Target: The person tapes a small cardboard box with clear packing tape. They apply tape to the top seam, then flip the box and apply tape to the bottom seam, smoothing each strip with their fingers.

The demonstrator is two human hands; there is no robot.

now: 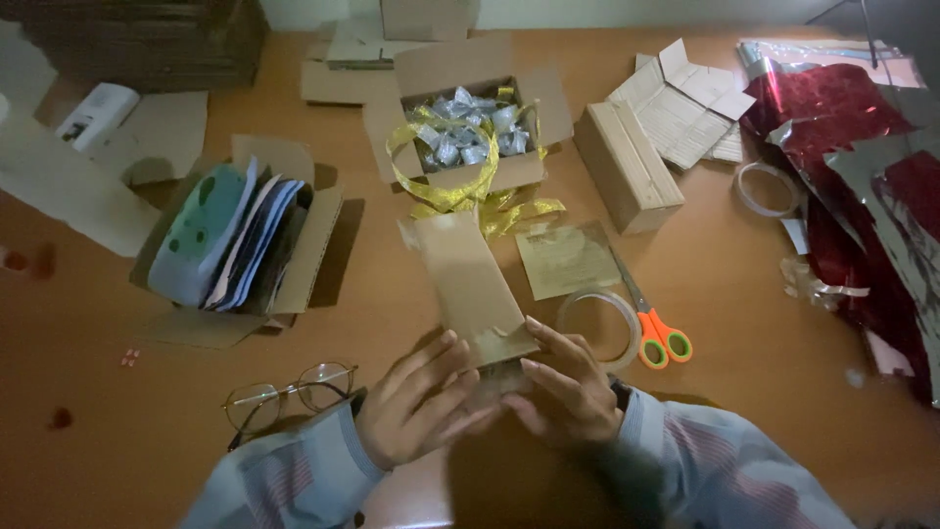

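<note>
Both hands grip the near end of a small flat cardboard box (470,287) in the middle of the worktop (734,294): left hand (416,402) and right hand (568,387), fingers curled on it. It looks unfilled and unsealed, tape roll (599,328) and scissors (654,328) untouched alongside. The dim light hides the box's near edge under the fingers.

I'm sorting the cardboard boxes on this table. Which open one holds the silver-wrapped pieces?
The open box at top centre, with gold ribbon over its front; the left box holds flat coloured sheets.
</note>
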